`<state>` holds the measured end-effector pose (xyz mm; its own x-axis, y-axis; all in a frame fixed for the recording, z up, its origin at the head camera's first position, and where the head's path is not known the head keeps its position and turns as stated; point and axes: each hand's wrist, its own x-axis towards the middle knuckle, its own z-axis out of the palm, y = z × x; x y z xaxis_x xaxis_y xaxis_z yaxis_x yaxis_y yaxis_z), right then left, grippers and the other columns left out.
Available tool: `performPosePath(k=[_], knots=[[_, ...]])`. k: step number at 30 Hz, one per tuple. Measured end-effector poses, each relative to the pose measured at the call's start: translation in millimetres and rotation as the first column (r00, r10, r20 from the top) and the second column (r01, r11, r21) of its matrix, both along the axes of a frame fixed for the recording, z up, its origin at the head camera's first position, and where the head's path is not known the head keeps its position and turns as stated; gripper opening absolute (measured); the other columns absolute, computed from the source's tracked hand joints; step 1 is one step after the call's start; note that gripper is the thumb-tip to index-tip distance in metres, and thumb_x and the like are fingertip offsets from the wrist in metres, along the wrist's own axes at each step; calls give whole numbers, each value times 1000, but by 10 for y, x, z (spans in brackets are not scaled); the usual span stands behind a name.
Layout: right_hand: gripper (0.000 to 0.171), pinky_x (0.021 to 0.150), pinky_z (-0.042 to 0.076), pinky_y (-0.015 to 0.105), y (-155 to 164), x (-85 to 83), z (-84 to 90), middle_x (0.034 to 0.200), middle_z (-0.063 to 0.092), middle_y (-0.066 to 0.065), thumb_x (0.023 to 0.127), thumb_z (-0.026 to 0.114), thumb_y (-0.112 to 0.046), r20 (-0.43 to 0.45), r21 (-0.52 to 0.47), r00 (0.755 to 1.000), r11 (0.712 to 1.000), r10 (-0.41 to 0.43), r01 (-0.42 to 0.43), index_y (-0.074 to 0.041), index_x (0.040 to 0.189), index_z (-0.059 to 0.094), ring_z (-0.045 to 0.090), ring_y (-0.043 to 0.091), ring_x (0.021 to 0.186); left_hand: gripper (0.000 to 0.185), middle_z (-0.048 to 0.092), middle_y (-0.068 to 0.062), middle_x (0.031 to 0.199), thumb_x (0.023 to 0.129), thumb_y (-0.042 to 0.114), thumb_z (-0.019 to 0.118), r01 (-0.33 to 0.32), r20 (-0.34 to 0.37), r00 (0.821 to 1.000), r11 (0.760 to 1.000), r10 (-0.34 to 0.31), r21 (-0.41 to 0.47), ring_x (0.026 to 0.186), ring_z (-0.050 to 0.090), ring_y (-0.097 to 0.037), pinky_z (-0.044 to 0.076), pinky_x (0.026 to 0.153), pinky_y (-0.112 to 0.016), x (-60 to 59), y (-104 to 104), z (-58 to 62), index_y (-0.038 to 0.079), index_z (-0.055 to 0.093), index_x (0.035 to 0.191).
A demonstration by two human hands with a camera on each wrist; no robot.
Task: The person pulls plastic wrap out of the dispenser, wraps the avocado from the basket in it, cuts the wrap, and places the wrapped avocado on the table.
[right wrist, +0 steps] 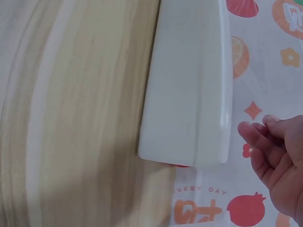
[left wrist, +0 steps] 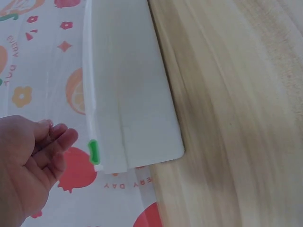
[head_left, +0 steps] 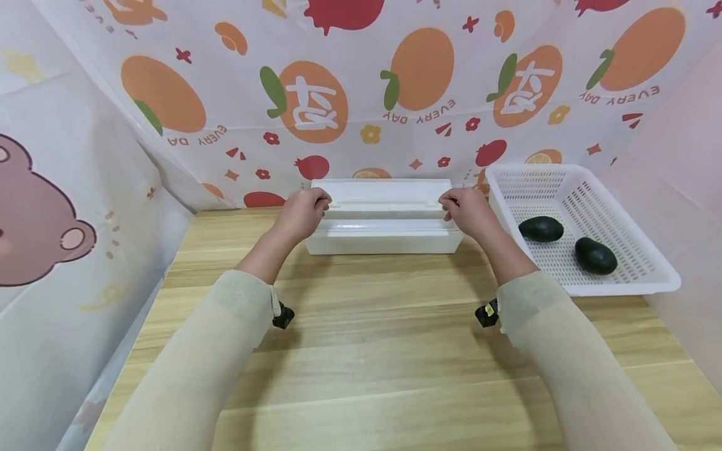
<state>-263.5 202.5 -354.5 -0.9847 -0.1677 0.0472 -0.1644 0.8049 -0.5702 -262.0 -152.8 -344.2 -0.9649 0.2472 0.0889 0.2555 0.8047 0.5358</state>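
Observation:
A long white cling film dispenser box (head_left: 383, 245) lies across the back of the table, its lid (head_left: 381, 189) raised at the rear. Over its left end, my left hand (head_left: 301, 212) pinches with thumb and fingertips. My right hand (head_left: 467, 212) does the same above the right end. Between them, what looks like clear cling film is barely visible against the white box. The left wrist view shows my left hand (left wrist: 28, 172) apart from the box wall, near a green tab (left wrist: 94, 152). In the right wrist view, my right hand (right wrist: 284, 163) is likewise off the box.
To the right stands a white perforated basket (head_left: 626, 290) with two dark green avocados (head_left: 541, 229) in it. The wooden table (head_left: 372, 351) extends in front of the box. A fruit-printed sheet (head_left: 366, 94) hangs behind. Black wrist cameras (head_left: 283, 315) sit under both sleeves.

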Motion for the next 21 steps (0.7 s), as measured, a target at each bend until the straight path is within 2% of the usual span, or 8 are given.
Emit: performPosePath(k=[6, 14, 17, 21], knots=[[28, 77, 49, 37, 15, 9, 73, 97, 73, 14, 103, 52, -20, 16, -28, 1000, 1000, 15, -14, -1, 114, 69, 67, 26, 94, 31, 68, -15, 108, 93, 10, 67, 6, 6, 1000, 1000, -6, 22, 97, 63, -27, 56, 89, -40, 24, -21, 42, -1, 65, 122], [28, 86, 52, 43, 29, 37, 155, 107, 70, 13, 92, 65, -25, 70, -17, 997, 999, 36, -35, -6, 111, 72, 60, 28, 98, 24, 70, -14, 107, 93, 10, 67, -87, 64, 995, 981, 77, 171, 93, 67, -28, 57, 82, -37, 22, -95, 55, 2, 71, 116], [23, 85, 52, 43, 37, 17, 163, 103, 72, 13, 93, 67, -22, 68, -19, 997, 999, 36, -35, -6, 109, 73, 63, 27, 96, 21, 70, -13, 106, 93, 11, 67, -90, 86, 994, 973, 73, 213, 92, 69, -31, 58, 75, -31, 7, -125, 77, 3, 73, 112], [24, 81, 52, 39, 56, -8, 168, 99, 73, 15, 95, 65, -19, 48, -39, 999, 999, 18, -16, -4, 113, 72, 69, 25, 89, 18, 70, -12, 106, 93, 12, 68, -67, 52, 997, 976, 58, 207, 93, 65, -31, 54, 73, -29, -17, -160, 82, 5, 75, 107]])
